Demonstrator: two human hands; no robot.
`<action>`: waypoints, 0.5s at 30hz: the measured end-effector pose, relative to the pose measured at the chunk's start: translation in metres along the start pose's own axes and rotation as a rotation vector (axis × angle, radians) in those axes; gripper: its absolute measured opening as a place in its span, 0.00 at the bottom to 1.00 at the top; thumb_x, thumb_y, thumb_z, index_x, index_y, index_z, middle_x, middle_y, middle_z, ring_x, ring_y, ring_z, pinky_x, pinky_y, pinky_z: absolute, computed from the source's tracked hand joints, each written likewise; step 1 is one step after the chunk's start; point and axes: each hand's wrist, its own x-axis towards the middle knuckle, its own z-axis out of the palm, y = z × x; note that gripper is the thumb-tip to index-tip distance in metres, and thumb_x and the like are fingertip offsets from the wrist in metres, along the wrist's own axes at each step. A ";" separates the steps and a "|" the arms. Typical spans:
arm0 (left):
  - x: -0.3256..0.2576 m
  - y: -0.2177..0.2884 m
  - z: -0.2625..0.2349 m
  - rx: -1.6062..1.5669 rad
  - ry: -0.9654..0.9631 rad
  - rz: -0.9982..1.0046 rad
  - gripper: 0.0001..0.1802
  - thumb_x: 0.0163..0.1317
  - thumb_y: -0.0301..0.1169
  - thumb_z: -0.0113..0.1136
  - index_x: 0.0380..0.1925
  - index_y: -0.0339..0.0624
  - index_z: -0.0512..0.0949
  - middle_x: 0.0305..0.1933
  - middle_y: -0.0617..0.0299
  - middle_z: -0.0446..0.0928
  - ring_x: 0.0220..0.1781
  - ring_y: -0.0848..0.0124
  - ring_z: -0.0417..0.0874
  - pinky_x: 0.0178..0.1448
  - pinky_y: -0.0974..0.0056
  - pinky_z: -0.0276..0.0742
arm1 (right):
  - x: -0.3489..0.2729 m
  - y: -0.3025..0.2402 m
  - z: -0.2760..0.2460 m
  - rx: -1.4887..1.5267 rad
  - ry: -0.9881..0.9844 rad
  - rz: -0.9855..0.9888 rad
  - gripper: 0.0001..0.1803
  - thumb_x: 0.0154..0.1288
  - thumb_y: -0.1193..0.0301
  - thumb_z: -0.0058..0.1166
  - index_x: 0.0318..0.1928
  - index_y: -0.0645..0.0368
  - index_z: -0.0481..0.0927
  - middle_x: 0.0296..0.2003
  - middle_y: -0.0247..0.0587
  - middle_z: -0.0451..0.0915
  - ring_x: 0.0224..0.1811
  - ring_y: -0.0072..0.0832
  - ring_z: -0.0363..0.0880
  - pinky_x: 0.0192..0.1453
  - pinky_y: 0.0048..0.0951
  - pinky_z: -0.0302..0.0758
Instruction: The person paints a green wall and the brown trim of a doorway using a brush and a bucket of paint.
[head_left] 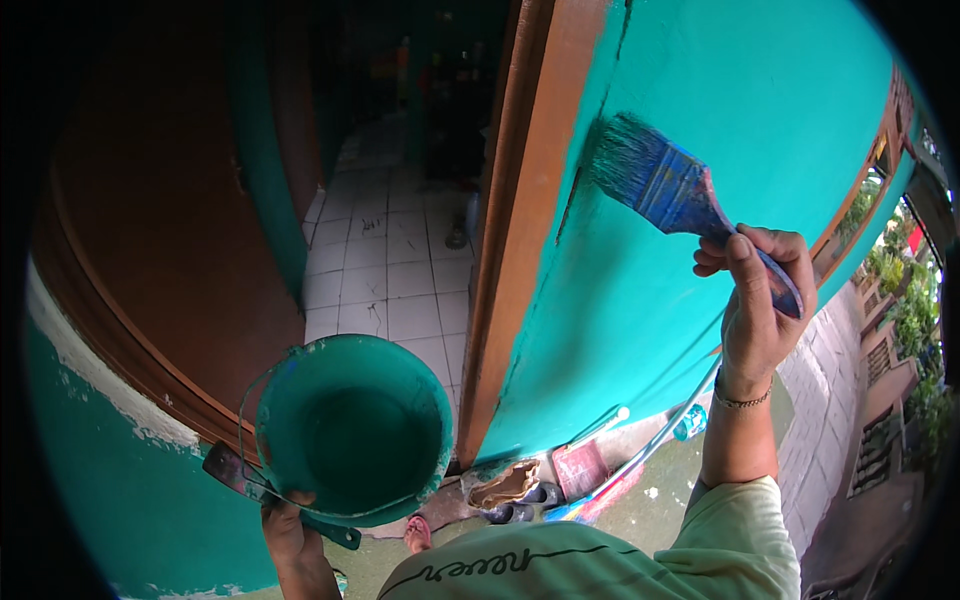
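Observation:
My right hand (765, 295) grips the handle of a wide paintbrush (665, 178), its blue ferrule smeared with paint. The green-wet bristles touch the turquoise wall (690, 330) close to the brown door frame (525, 230). Low on the left, my left hand (290, 540) holds a green paint bucket (440, 425) by its near side, thumb at the rim. Dark green paint (370, 440) lies inside it. A dark, flat-ended tool (236, 468) sticks out beside the bucket near that hand; its kind I cannot make out.
Through the doorway lies a white tiled floor (390, 250). Along the wall's foot are dark shoes (510, 512), a pink dustpan (580, 468) and a broom with a pale stick (650, 450). A brown door (170, 240) stands on the left; a paved path (820, 420) runs on the right.

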 end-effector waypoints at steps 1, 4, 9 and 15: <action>0.002 -0.001 -0.001 -0.003 0.001 0.003 0.26 0.41 0.17 0.58 0.47 0.29 0.77 0.42 0.54 0.82 0.42 0.59 0.83 0.50 0.58 0.81 | -0.003 0.002 0.004 -0.017 -0.028 0.028 0.07 0.67 0.78 0.60 0.37 0.70 0.76 0.29 0.46 0.83 0.29 0.28 0.84 0.35 0.28 0.83; 0.004 -0.004 -0.002 -0.004 0.015 0.010 0.26 0.41 0.17 0.58 0.47 0.29 0.78 0.42 0.54 0.82 0.42 0.60 0.83 0.50 0.58 0.81 | -0.017 0.011 -0.001 -0.169 -0.109 0.014 0.06 0.67 0.78 0.59 0.35 0.68 0.77 0.28 0.43 0.82 0.28 0.25 0.83 0.33 0.25 0.82; 0.002 -0.003 -0.003 0.001 0.004 -0.009 0.25 0.41 0.17 0.59 0.46 0.30 0.78 0.42 0.55 0.82 0.43 0.60 0.83 0.51 0.58 0.80 | -0.019 0.006 -0.010 -0.102 -0.049 0.088 0.07 0.67 0.77 0.60 0.35 0.68 0.76 0.29 0.45 0.82 0.28 0.27 0.84 0.34 0.26 0.82; -0.001 0.000 0.003 -0.001 0.007 0.004 0.26 0.41 0.17 0.59 0.47 0.30 0.78 0.44 0.54 0.82 0.43 0.60 0.83 0.51 0.58 0.80 | -0.042 0.020 -0.002 -0.140 -0.109 0.039 0.07 0.66 0.80 0.60 0.35 0.67 0.75 0.29 0.43 0.82 0.28 0.24 0.81 0.33 0.23 0.78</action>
